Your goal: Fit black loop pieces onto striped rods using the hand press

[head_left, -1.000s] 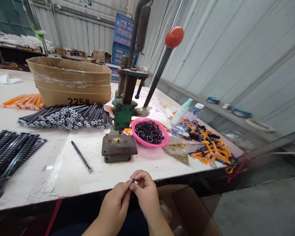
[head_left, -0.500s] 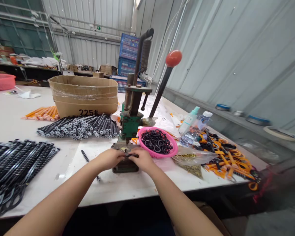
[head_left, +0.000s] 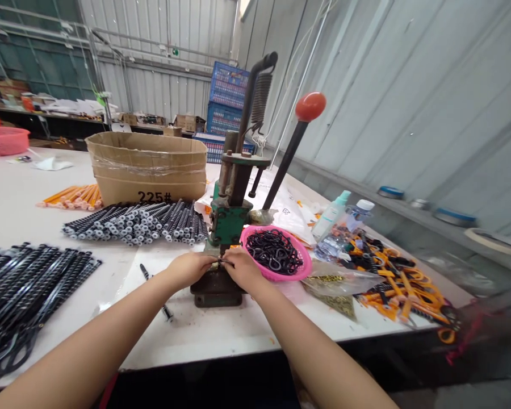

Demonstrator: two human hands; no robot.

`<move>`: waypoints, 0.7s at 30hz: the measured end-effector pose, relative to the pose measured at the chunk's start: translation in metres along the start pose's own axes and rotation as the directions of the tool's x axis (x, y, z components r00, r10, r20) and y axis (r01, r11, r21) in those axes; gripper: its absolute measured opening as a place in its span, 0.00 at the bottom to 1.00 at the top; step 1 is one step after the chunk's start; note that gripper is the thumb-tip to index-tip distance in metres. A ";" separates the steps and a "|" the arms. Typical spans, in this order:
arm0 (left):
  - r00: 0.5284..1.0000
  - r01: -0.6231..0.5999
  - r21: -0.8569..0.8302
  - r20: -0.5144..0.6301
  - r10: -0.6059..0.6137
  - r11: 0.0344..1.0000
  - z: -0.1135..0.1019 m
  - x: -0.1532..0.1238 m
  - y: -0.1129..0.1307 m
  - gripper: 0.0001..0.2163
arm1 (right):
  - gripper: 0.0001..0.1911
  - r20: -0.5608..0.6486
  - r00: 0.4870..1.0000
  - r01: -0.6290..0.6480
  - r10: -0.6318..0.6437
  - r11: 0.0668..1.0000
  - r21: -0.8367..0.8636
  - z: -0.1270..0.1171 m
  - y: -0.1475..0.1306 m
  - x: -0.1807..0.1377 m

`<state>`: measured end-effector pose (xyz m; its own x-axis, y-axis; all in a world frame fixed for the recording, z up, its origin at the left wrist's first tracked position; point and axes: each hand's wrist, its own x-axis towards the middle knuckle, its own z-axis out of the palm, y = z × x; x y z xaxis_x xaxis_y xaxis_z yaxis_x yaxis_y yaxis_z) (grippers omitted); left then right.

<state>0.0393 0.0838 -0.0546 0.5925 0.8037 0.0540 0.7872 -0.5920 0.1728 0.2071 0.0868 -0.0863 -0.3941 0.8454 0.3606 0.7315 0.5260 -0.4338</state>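
A green hand press [head_left: 230, 224] stands before me, its long lever ending in a red knob [head_left: 310, 107]. My left hand [head_left: 192, 269] and my right hand [head_left: 241, 267] meet just under the ram, above the dark base [head_left: 218, 292]. Between the fingertips of both hands is a small thin dark piece [head_left: 221, 261]; my fingers cover most of it, and its kind does not show. Left of the base, a single black-and-white striped rod [head_left: 155, 291] lies on the white table. A pink basket [head_left: 305, 272] of black hooks [head_left: 274, 250] sits just right of my right hand.
Striped rods [head_left: 136, 222] lie piled behind my left arm, with looped ones [head_left: 29, 295] further left. Behind stands a cardboard box [head_left: 149, 170]. To the right are a bag of small brass-coloured parts [head_left: 336, 298], bottles [head_left: 331, 216] and an orange-black heap [head_left: 396, 278].
Both hands have risen a little off the press base, closer to the ram, with the small dark piece between them. The whole view has shifted slightly.
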 end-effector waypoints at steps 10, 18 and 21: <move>1.000 -0.020 0.000 0.016 0.020 1.000 0.000 0.001 -0.002 0.16 | 0.09 0.043 0.999 0.009 -0.005 0.996 -0.084 -0.005 -0.006 0.003; 0.998 -0.044 -0.043 0.041 0.045 0.998 -0.004 0.006 -0.004 0.15 | 0.06 0.035 0.999 0.005 -0.002 0.995 -0.097 -0.004 -0.002 0.005; 0.998 -0.049 -0.045 0.043 0.051 0.998 -0.004 0.009 -0.005 0.15 | 0.05 0.029 1.000 0.009 -0.006 0.995 -0.095 -0.004 0.000 0.006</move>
<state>0.0400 0.0937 -0.0509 0.6385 0.7694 0.0201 0.7490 -0.6271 0.2139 0.2072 0.0913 -0.0813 -0.4149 0.8445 0.3387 0.7777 0.5224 -0.3497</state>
